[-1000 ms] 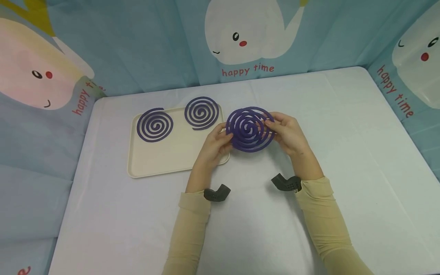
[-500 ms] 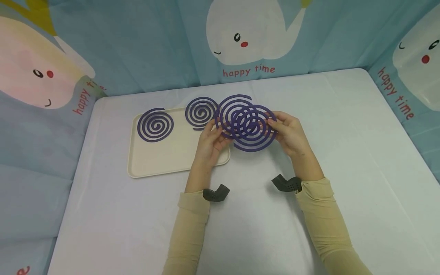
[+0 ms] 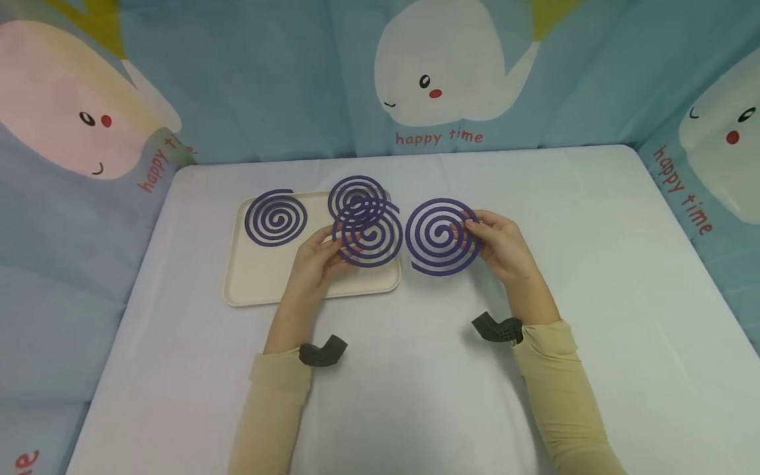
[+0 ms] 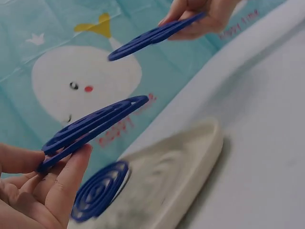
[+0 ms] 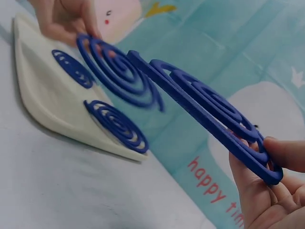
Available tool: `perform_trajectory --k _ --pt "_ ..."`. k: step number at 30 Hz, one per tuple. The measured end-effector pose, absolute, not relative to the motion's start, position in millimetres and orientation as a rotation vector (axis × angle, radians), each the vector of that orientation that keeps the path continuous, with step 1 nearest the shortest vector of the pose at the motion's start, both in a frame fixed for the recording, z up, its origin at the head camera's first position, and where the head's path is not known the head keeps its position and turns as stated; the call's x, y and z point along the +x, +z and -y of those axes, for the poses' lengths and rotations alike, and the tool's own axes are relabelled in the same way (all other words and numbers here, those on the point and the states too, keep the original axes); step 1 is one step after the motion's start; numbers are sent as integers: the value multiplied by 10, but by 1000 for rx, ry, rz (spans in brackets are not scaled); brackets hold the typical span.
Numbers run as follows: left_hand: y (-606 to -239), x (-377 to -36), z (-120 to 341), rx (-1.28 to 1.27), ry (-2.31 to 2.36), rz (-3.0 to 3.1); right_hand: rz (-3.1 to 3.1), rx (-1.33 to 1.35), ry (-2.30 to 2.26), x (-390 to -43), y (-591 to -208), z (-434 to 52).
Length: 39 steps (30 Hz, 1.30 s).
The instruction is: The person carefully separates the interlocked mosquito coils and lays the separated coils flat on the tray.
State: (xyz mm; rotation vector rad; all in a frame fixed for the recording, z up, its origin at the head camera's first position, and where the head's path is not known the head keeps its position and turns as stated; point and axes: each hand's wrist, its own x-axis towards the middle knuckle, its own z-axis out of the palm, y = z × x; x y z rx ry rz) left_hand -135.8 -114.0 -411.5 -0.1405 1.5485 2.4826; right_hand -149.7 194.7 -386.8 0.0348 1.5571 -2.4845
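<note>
My left hand pinches the edge of a purple spiral coil, held in the air over the right part of a cream tray. In the left wrist view that coil sits between thumb and fingers, above the tray. My right hand pinches a second purple coil by its right edge, raised above the white table just right of the tray. In the right wrist view this coil runs out from my fingers. Two more coils lie on the tray, one at the left and one at the back right.
The table is covered with a white cloth. Blue curtains printed with white whales and "happy time" wall it in at the back and both sides. A dark wrist camera sits at each cuff.
The two interlocked coils have come apart. My left hand has carried one leftward over the tray, while my right hand keeps the other in place right of the tray.
</note>
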Motion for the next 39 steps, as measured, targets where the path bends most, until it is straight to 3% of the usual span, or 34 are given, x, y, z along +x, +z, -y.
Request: perform_trajectory --k 11,25,39 --pt "-4151 -1024 2070 -186 2241 -1777 -1635 138 -2247 -1561 -4060 -1528" --pt "-4129 -902 2640 -223 2096 -1924 -1697 52 -2093 -1575 -4153 -958" --pt "-4066 -1132 2735 -145 967 -2822 -2035 -18 -1887 -1566 -4165 -863"
